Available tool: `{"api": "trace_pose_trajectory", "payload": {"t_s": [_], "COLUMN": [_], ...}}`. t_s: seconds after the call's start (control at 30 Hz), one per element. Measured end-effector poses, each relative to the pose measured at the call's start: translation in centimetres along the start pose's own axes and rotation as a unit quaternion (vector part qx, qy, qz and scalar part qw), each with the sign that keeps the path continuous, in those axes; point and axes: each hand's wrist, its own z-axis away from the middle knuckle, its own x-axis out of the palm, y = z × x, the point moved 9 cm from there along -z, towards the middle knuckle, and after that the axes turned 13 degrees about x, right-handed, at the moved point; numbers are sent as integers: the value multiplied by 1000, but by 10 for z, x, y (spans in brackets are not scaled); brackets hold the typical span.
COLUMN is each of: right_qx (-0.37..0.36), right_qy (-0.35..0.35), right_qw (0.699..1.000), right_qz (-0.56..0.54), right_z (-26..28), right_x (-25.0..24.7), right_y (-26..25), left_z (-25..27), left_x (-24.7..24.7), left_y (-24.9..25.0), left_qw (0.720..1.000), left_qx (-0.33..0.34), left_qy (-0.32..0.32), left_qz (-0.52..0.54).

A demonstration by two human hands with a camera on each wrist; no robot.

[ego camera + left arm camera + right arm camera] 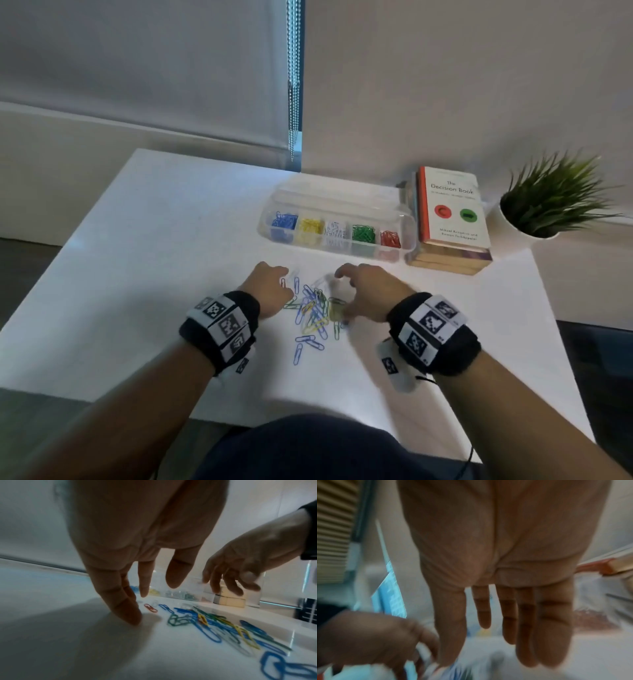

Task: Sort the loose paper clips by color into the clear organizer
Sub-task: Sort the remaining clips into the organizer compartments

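Head view: both hands' fingers (274, 274) spread, empty.

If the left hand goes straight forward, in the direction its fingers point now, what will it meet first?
Most likely the red paper clip lying just beyond the left hand; its fingers point down and forward. Farther along stands the clear organizer. Depth is hard to judge here.
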Motion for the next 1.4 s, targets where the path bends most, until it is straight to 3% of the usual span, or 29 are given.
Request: {"api": "trace_pose_trajectory", "payload": {"t_s": [0.13, 0.37, 0.8, 1.03, 1.27, 1.4], "right_qx": [13, -6, -79, -110, -53, -56], "right_qy": [3, 37, 40, 32, 23, 57], "right_qw": [998, 998, 990, 992, 998, 996], "right_qz": [55, 58, 108, 58, 21, -32], "right_z": [-9, -9, -11, -12, -22, -19], "right_x": [42, 53, 52, 43, 28, 8], "right_y": [-16, -46, -52, -59, -46, -32], "left_z": [-1, 3, 2, 4, 3, 1], "left_x": [13, 14, -7, -7, -8, -4], "left_y": [25, 8, 8, 4, 6, 8], "left_qw": [999, 974, 949, 937, 922, 896], "left_qx": [41, -9, 3, -1, 11, 11], "left_qy": [-13, 61, 124, 146, 151, 131], "left_qz": [2, 220, 288, 317, 357, 423]}}
